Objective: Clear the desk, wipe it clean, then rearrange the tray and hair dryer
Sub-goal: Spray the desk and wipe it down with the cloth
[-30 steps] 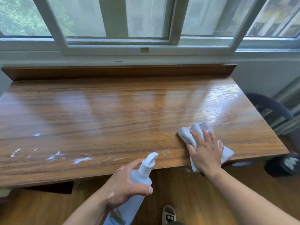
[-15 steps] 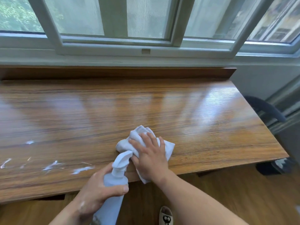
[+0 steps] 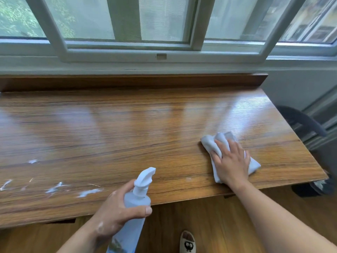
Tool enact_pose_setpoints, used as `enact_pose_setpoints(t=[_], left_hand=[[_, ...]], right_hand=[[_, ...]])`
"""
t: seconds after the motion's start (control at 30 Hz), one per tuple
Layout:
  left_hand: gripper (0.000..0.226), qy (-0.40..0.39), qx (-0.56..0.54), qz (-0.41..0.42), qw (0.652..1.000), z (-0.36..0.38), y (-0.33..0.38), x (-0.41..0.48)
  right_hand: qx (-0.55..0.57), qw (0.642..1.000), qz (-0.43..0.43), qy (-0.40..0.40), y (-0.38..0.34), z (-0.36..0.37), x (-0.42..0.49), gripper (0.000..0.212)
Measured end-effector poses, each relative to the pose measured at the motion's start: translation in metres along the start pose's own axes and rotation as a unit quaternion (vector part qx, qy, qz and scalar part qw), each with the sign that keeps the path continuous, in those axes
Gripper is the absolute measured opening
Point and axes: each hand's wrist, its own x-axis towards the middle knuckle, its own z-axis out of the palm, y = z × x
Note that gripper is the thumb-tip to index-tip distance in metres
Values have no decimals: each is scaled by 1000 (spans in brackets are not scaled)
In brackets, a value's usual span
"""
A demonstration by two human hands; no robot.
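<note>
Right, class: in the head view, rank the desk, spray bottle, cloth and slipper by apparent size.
Desk
Spray bottle and cloth: alike, both partly covered, bottle nearer the camera, so unranked
Slipper, cut off by the frame

A big window [image 3: 164, 19] is far past the fingers [image 3: 221, 149]. A slipper [image 3: 187, 242] lies on the wood floor [image 3: 209, 225] under them, a dark chair [image 3: 306, 123] to their right.

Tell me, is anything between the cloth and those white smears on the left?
Nothing lies on the desk between cloth and white smears. Only the spray bottle, gripped in the left hand, hangs at the front edge near that path.
</note>
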Motion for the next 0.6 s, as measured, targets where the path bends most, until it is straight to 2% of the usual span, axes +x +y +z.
enact_pose_setpoints(t=[0.1,0.23,0.33,0.5,0.6], left_hand=[[71,3,-7,6,1000,-8,-5,-5],[76,8,-14,18,1000,-19,-12,-11],[72,16,-16,18,1000,-26,-17,-13],[63,12,-26,29,999,-24,-12,-5],[68,-2,-21,38,999,-19,-8,1]], right_hand=[[8,1000,7,3,-40,8,-40,56],[36,997,-68,6,-145,28,-86,51],[43,992,-117,-6,-201,35,-83,51],[45,988,-143,-27,-190,36,-69,58],[42,990,-134,-29,-162,29,-62,67]])
